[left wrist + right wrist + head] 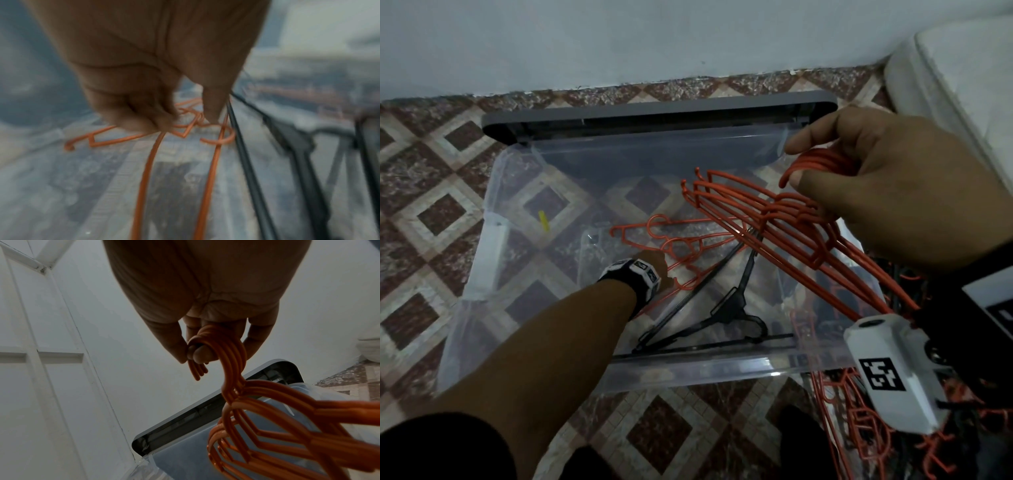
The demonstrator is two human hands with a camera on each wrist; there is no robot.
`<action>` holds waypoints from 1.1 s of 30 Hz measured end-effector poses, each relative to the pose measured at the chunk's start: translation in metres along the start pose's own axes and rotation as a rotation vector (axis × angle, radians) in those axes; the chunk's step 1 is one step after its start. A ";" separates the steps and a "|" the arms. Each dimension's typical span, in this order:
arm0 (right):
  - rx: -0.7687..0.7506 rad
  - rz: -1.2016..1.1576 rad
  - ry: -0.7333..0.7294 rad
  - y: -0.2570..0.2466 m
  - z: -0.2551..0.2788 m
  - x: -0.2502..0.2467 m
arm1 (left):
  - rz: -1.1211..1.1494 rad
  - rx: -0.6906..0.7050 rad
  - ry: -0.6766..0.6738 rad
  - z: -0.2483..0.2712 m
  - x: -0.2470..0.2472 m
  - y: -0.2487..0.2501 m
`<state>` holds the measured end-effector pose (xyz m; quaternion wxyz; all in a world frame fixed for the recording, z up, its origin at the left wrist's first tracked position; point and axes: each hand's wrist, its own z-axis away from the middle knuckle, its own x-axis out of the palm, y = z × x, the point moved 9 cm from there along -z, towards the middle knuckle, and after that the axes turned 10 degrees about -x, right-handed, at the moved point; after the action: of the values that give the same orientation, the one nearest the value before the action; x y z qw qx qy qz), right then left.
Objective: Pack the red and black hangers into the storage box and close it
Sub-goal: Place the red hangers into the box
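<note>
A clear storage box stands on the floor, its grey lid tipped up at the far side. On its bottom lie red hangers and black hangers. My left hand reaches down into the box. In the blurred left wrist view the left hand pinches a red hanger near its hook, with black hangers beside it. My right hand grips a bundle of several red hangers by their hooks above the box's right side. The right wrist view shows the right hand curled round those hooks.
A pile of red and black hangers lies on the tiled floor right of the box. A white cushion sits at the far right and a pale wall rises behind the lid. A small yellow piece lies in the box's left half.
</note>
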<state>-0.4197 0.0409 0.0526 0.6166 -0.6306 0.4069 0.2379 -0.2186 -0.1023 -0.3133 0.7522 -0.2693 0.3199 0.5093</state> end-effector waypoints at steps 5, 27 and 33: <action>-0.007 0.001 -0.005 0.001 0.000 0.002 | -0.112 0.020 -0.057 -0.019 0.009 -0.005; -0.028 -0.070 0.166 0.001 -0.002 -0.023 | 0.117 0.299 0.485 0.114 -0.159 -0.025; -0.016 -0.148 0.271 0.003 0.000 -0.038 | 0.173 0.218 0.558 0.162 -0.199 -0.062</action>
<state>-0.4430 0.0499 0.0811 0.5668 -0.6901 0.4369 0.1076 -0.1820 -0.1232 -0.0528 0.6138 -0.2884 0.5883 0.4405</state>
